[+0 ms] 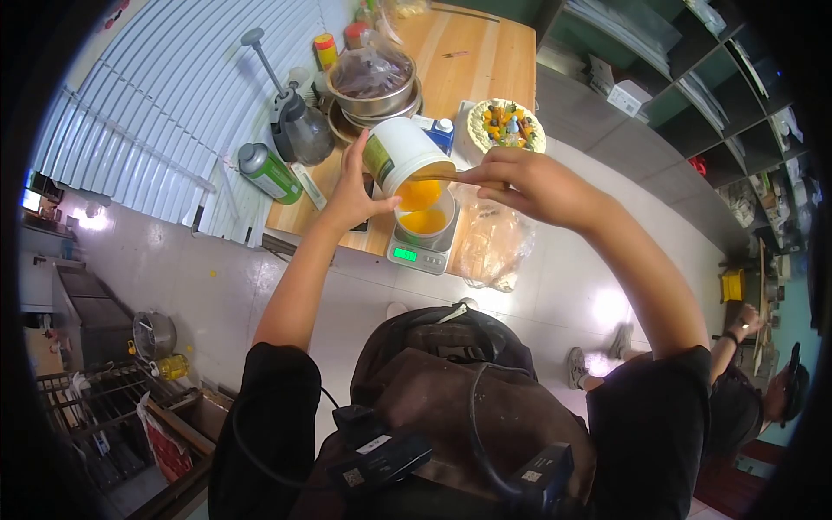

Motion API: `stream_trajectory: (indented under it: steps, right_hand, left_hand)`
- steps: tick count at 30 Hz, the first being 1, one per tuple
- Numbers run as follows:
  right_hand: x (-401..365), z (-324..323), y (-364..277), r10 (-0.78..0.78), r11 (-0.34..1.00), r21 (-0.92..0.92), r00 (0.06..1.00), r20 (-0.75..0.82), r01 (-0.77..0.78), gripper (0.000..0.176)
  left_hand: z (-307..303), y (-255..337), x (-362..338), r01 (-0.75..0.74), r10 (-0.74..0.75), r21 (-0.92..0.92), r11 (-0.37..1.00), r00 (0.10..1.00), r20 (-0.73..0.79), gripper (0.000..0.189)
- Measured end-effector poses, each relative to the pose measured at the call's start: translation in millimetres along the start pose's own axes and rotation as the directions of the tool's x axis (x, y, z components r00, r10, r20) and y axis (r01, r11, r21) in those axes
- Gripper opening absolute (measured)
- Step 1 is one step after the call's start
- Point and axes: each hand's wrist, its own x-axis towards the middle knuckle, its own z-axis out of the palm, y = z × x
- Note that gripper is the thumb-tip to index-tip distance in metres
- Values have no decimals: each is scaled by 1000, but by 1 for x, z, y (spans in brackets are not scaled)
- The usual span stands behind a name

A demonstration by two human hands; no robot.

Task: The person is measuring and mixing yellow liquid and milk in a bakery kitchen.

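My left hand [354,186] grips a white tub [406,149] with a green label, tipped over a cup [439,232]. Orange filling [419,195] shows at the tub's mouth, and yellow-orange contents lie in the cup. The cup stands on a digital scale [418,256] with a lit green display. Fingers closed, my right hand [529,184] holds a wooden utensil [459,176] whose far end reaches into the tub's mouth. A decorated cake [505,126] with fruit on top is beyond my right hand.
Metal bowls [373,87] with a plastic bag, a spray bottle [303,130], a green can [269,173] and a blue-and-white carton [439,133] stand on the wooden table [485,52]. A plastic bag [494,243] lies right of the scale. Another person [745,390] is at the far right.
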Motion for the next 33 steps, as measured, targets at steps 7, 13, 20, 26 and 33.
stream_trajectory:
  steps: [7,13,20,26,33]
  right_hand:
    - [16,27,13,-60,998,-3,997,-56,60,26]
    - [16,35,14,-75,996,-40,997,11,76,28]
    - [11,23,7,-66,996,-53,995,73,69,28]
    - [5,11,-8,-16,998,-58,991,133,24,26]
    - [-2,6,-8,-24,997,-75,989,147,36,26]
  left_hand:
    - [4,-4,-1,5,-5,-29,1000,1000,-7,119]
    - [4,-8,1,22,-23,-54,998,1000,-21,119]
    - [6,-25,3,164,-182,-187,969,980,-84,117]
    - [3,-21,4,205,-228,-198,959,968,-103,113]
    - [3,-38,9,179,-204,-179,967,970,-133,113]
